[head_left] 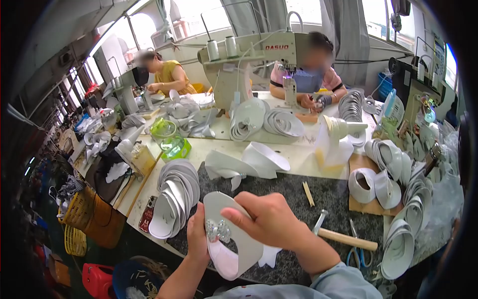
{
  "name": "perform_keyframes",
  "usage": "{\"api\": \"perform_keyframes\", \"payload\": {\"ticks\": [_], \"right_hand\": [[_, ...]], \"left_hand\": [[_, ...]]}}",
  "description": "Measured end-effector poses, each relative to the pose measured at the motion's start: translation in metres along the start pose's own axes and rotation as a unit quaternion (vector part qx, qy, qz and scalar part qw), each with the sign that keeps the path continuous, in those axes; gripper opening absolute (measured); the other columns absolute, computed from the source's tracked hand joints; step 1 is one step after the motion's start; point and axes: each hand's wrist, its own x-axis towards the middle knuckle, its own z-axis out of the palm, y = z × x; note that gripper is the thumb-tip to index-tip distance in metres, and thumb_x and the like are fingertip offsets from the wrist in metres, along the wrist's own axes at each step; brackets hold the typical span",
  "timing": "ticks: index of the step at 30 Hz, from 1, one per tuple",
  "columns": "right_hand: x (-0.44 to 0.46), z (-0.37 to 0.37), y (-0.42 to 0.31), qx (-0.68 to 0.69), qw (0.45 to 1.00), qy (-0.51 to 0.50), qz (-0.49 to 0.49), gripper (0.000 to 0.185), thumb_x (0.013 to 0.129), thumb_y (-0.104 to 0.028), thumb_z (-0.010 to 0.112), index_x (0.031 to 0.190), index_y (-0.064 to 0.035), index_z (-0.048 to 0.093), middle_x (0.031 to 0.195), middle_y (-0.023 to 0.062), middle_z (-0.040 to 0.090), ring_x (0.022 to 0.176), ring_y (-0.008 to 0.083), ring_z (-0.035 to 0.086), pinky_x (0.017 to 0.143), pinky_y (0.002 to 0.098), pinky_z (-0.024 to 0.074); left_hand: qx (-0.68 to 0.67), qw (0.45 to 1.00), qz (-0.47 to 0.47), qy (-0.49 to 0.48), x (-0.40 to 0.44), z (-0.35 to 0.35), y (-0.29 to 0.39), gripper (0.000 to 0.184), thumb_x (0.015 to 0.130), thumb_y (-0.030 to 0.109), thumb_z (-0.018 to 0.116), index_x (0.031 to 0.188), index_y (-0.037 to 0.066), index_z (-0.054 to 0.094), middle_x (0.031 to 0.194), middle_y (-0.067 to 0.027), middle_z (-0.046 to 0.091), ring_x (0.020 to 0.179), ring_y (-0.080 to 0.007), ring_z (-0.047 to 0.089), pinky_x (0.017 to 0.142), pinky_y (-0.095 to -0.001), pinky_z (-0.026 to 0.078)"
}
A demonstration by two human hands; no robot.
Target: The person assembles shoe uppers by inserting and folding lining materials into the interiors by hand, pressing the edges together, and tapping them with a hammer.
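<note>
Between my hands is a white shoe upper [225,262] with a glittery bow-shaped ornament on it. My left hand [197,233] grips its left edge, fingers mostly hidden behind the piece. From the right, my right hand [273,219] pinches the upper's top edge, thumb across the front face. Below them lies a dark speckled work mat [294,226], where a white cut piece [269,256] partly shows. A hammer [347,238] with a wooden handle and blue-handled scissors [359,255] rest to the right.
Stacked white uppers [175,199] stand at the left, with more uppers [398,249] along the right edge. White pieces [247,160] lie behind the mat, near a plastic glue bottle [334,144]. Two people sit beyond, by sewing machines [224,79].
</note>
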Motion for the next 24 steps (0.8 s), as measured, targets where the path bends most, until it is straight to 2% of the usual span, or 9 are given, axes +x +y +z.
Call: {"api": "perform_keyframes", "payload": {"ticks": [3, 5, 6, 7, 9, 10, 13, 23, 24], "right_hand": [[-0.003, -0.018, 0.0, 0.035, 0.989, 0.144, -0.011, 0.02, 0.087, -0.022, 0.073, 0.093, -0.0039, 0.067, 0.069, 0.008, 0.063, 0.059, 0.0138, 0.06, 0.053, 0.0266, 0.0472], [-0.008, -0.054, -0.006, 0.053, 0.96, 0.259, -0.093, 0.024, 0.075, -0.001, 0.079, 0.096, -0.0061, 0.068, 0.074, 0.0078, 0.063, 0.063, 0.0193, 0.064, 0.054, 0.0291, 0.0519], [-0.029, -0.058, -0.004, 0.129, 0.93, 0.337, -0.067, 0.001, 0.086, -0.004, 0.061, 0.086, -0.0051, 0.062, 0.079, 0.0049, 0.061, 0.065, 0.0174, 0.06, 0.053, 0.0292, 0.0472], [-0.042, -0.071, -0.005, 0.139, 0.929, 0.336, -0.066, 0.001, 0.086, -0.004, 0.061, 0.086, -0.0051, 0.062, 0.079, 0.0049, 0.061, 0.065, 0.0174, 0.06, 0.053, 0.0292, 0.0472], [-0.064, -0.101, -0.015, 0.251, 0.822, 0.412, -0.303, 0.014, 0.098, -0.02, 0.056, 0.105, -0.0099, 0.063, 0.088, 0.0036, 0.063, 0.071, 0.0173, 0.061, 0.054, 0.0312, 0.0463], [-0.068, -0.105, -0.022, 0.248, 0.804, 0.424, -0.336, 0.003, 0.091, -0.012, 0.06, 0.094, -0.0134, 0.061, 0.086, -0.0054, 0.056, 0.068, 0.0047, 0.052, 0.051, 0.0216, 0.0398], [-0.054, -0.106, -0.025, 0.318, 0.704, 0.454, -0.444, 0.007, 0.087, -0.006, 0.061, 0.091, -0.0114, 0.061, 0.086, -0.0059, 0.056, 0.07, 0.0054, 0.053, 0.052, 0.0213, 0.0406], [-0.058, -0.126, -0.013, 0.268, 0.681, 0.507, -0.455, 0.01, 0.086, 0.0, 0.061, 0.091, -0.0051, 0.055, 0.09, -0.0037, 0.051, 0.07, 0.0076, 0.053, 0.055, 0.0217, 0.0403], [-0.061, -0.129, -0.013, 0.259, 0.686, 0.507, -0.453, 0.01, 0.086, 0.0, 0.061, 0.091, -0.0051, 0.055, 0.09, -0.0037, 0.051, 0.07, 0.0076, 0.053, 0.055, 0.0217, 0.0403]], "left_hand": [[-0.019, 0.999, -0.03, -0.029, 0.004, 0.006, 0.001, 0.044, 0.105, 0.04, 0.039, 0.108, 0.001, 0.062, 0.091, -0.0117, 0.069, 0.082, -0.0203, 0.07, 0.075, -0.0348, 0.059], [0.004, 0.999, -0.032, 0.017, 0.003, 0.02, -0.002, 0.046, 0.105, 0.041, 0.042, 0.094, 0.003, 0.066, 0.07, -0.0032, 0.065, 0.05, -0.0068, 0.056, 0.043, -0.0216, 0.042], [-0.013, 0.999, -0.049, 0.015, 0.004, 0.022, -0.003, 0.047, 0.105, 0.04, 0.042, 0.095, 0.002, 0.066, 0.075, -0.0045, 0.067, 0.056, -0.0077, 0.06, 0.049, -0.0216, 0.046], [-0.008, 0.999, -0.046, 0.023, 0.008, 0.028, -0.002, 0.047, 0.105, 0.04, 0.042, 0.095, 0.002, 0.066, 0.075, -0.0045, 0.067, 0.056, -0.0077, 0.06, 0.049, -0.0216, 0.046], [-0.021, 0.997, -0.06, 0.042, 0.012, 0.042, -0.006, 0.046, 0.105, 0.04, 0.042, 0.097, 0.001, 0.066, 0.082, -0.0058, 0.069, 0.066, -0.0086, 0.063, 0.059, -0.0223, 0.05], [-0.009, 0.998, -0.063, 0.002, 0.015, 0.039, -0.008, 0.046, 0.105, 0.039, 0.042, 0.098, 0.0, 0.066, 0.088, -0.0063, 0.07, 0.074, -0.0093, 0.065, 0.067, -0.0231, 0.051], [0.001, 0.998, -0.048, -0.03, 0.028, 0.056, -0.017, 0.046, 0.105, 0.04, 0.042, 0.1, 0.0, 0.066, 0.088, -0.0062, 0.07, 0.073, -0.0092, 0.065, 0.065, -0.0229, 0.051], [-0.001, 0.998, -0.06, -0.031, 0.049, 0.082, -0.04, 0.038, 0.104, 0.037, 0.043, 0.103, 0.005, 0.065, 0.084, -0.0067, 0.07, 0.063, -0.0127, 0.065, 0.051, -0.0248, 0.051], [-0.005, 0.997, -0.066, -0.042, 0.049, 0.081, -0.04, 0.042, 0.104, 0.038, 0.043, 0.103, 0.002, 0.065, 0.088, -0.0084, 0.07, 0.072, -0.0143, 0.067, 0.061, -0.0269, 0.053]]}}
